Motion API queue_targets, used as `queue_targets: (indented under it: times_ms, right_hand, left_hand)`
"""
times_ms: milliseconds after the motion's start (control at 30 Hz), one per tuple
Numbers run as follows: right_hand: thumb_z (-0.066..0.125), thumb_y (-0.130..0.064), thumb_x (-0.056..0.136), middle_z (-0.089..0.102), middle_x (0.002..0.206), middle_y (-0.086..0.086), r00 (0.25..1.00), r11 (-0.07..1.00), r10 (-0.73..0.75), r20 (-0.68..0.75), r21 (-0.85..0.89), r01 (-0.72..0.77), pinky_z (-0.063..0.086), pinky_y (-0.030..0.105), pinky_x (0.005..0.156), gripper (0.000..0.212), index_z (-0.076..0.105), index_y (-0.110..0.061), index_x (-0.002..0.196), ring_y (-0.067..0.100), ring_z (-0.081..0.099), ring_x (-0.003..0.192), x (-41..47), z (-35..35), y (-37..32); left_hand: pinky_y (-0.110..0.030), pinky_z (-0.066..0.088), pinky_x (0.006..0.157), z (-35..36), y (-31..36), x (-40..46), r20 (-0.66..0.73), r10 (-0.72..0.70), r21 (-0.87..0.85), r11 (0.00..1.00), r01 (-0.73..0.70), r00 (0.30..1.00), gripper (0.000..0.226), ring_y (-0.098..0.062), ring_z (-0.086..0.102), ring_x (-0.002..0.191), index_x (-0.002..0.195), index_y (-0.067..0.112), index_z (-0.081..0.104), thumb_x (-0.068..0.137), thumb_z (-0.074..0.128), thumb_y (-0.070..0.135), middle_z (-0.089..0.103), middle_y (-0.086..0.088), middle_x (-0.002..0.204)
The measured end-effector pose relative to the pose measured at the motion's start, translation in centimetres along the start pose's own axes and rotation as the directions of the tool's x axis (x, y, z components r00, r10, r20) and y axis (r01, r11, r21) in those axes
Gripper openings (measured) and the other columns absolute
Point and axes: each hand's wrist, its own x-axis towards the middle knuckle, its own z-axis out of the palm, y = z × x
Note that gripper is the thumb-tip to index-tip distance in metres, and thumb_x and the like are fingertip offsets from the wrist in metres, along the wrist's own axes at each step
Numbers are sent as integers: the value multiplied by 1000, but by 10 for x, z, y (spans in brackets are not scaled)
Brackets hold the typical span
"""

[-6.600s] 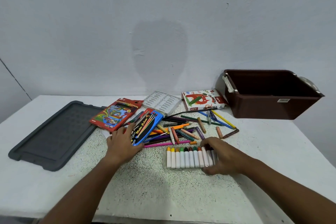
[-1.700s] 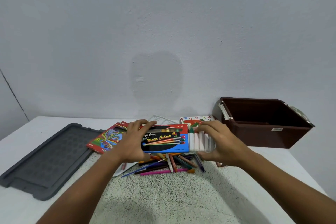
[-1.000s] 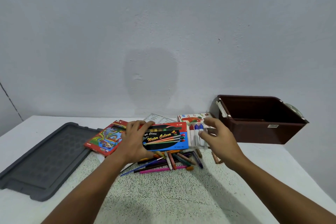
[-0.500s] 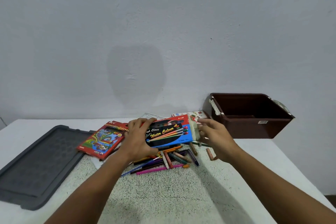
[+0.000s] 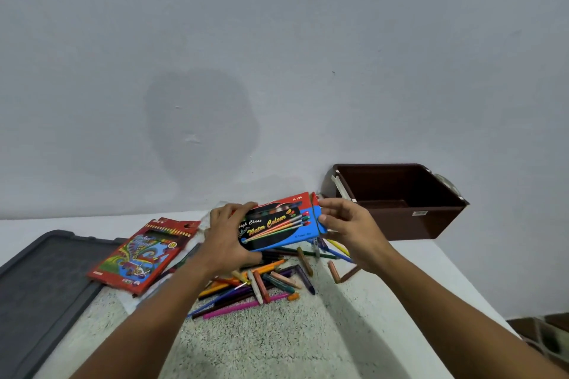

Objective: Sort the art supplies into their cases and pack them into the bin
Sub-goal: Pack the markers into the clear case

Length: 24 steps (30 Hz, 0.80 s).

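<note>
A red-and-blue marker box [image 5: 278,223] with a black panel and yellow lettering shows printed pens in orange, green and red. Beside it, a red pencil case [image 5: 144,252] carries a swirling pattern of blue, green and yellow — a row of printed pencils runs along its top edge. Loose markers and crayons [image 5: 258,283] lie in orange, magenta, purple, dark blue, brown and green on a white-and-black speckled mat [image 5: 261,341]. A dark brown bin [image 5: 400,203] with off-white handles stands against a pale grey wall [image 5: 277,55] — a dark grey lid [image 5: 40,283] has an embossed grid.
</note>
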Motion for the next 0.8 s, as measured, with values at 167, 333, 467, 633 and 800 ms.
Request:
queue_targets:
  times_ms: [167,333,467,633,800]
  right_hand:
    - [64,0,88,62,98,15,999,999,-37,12,28,36,57,49,85,20,64,-7,107,31,68,99,17,-14,-1]
    - [62,-5,91,68,103,16,996,994,-94,6,48,93,58,37,74,18,69,-10,107,25,70,91,39,-35,-3]
    - [64,-7,90,69,107,13,991,991,-131,-18,-7,131,59,46,75,25,65,-16,114,24,71,93,64,-69,-13]
    - [63,-2,91,72,98,9,976,983,-176,-127,-69,169,55,28,64,27,62,-15,114,19,71,89,103,-142,-29]
    - [64,-16,92,69,103,-1,969,943,-137,-207,-328,63,59,34,71,22,58,-22,113,13,67,94,138,-222,-16]
  left_hand:
    - [-46,40,102,10,7,19,-13,-1,-10,1000,1,1000,107,-8,18,120,143,30,31,44,61,60,35,6,126]
    - [-53,40,101,22,27,45,-89,-14,-10,1000,13,996,105,-15,19,125,141,33,35,43,59,61,30,3,130]
    - [-45,29,112,40,63,74,-267,-41,-31,999,34,963,97,-26,11,136,138,32,44,52,87,47,11,-5,148]
    - [-36,35,111,77,123,123,-348,-75,-97,994,44,935,101,-29,30,133,142,31,38,56,89,43,15,-10,142]
    - [-38,26,108,132,178,173,-324,-96,39,993,115,941,106,-29,24,129,145,38,31,55,83,61,28,-11,144]
